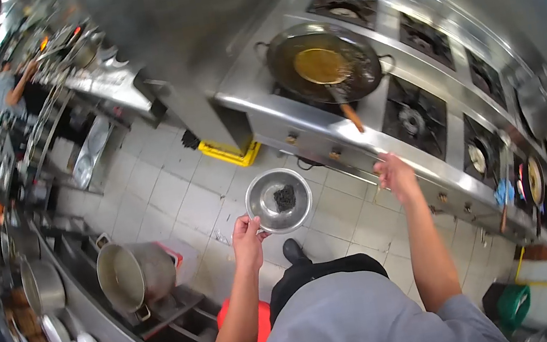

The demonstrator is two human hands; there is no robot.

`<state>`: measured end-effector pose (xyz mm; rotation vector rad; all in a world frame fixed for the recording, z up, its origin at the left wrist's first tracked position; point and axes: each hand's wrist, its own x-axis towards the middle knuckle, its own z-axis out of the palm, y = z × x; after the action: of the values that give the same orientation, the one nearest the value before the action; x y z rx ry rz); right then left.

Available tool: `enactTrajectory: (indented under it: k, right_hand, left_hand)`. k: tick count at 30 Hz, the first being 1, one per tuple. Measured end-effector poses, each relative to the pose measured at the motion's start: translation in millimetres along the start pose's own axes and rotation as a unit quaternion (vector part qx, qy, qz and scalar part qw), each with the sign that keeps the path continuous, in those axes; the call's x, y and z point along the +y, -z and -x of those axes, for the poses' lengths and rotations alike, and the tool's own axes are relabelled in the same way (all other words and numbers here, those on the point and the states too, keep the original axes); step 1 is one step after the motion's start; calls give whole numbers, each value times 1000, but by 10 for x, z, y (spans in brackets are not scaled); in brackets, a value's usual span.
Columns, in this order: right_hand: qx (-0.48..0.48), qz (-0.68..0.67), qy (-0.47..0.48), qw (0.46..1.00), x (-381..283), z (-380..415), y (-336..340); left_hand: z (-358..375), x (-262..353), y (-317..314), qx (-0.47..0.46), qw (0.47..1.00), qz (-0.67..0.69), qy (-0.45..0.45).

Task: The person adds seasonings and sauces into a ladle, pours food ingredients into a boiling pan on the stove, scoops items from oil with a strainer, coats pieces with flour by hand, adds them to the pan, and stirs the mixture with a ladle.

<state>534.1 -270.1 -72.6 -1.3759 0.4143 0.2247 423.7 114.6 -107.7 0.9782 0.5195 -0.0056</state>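
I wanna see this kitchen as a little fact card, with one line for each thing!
left hand: holds the rim of a round, shiny metal bowl
in the bowl: small dark clump
right hand: seen by the front edge of the long steel stove; too small to tell if it holds anything
on the stove: big, dark, two-handled metal wok
in the wok: round-headed tool with a brown wooden handle
left side: deep grey metal pot
floor: pale tiles
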Motion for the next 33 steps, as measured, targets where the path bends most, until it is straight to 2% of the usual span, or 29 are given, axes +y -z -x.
enactTrajectory:
  k: [1,3,5,8,12,15,17,21,24,26,31,33]
  right_hand:
    - [-4,53,-17,998,134,207,102]
    - [-7,57,-65,996,470,574,399]
    - [-15,33,-104,994,733,967,744]
    - [31,22,-105,994,940,1628,1278]
    - [108,-39,-66,991,988,2608,2061]
    - [174,-74,-10,982,1008,3348,2629]
    - [223,-117,48,967,949,3822,2916]
    - [345,-166,114,917,965,4642,3264]
    - [411,-208,165,872,1013,5116,3488]
    - [467,-222,182,836,1113,5399,3569]
    - [565,-263,200,756,1392,5941,3799]
    - [579,-310,237,716,1469,6099,3935]
  left_hand:
    - [73,-10,-151,-17,1000,-14,-1]
    - [200,-103,-445,-51,998,-36,5]
    - [324,-248,-721,-153,986,-67,-24]
    - [617,-505,-1347,-245,966,-86,-5]
    - [1208,-1042,-2367,-360,925,-117,35]
    - [1822,-1599,-3069,-454,880,-117,78]
    - [2267,-1983,-3433,-484,859,-141,94]
    - [3154,-2648,-3954,-580,783,-156,163]
    - [3726,-3073,-4263,-631,721,-146,247]
    - [4041,-3324,-4366,-655,675,-191,280]
    - [4707,-3885,-4566,-700,595,-219,330]
    - [4940,-4108,-4668,-715,568,-226,339]
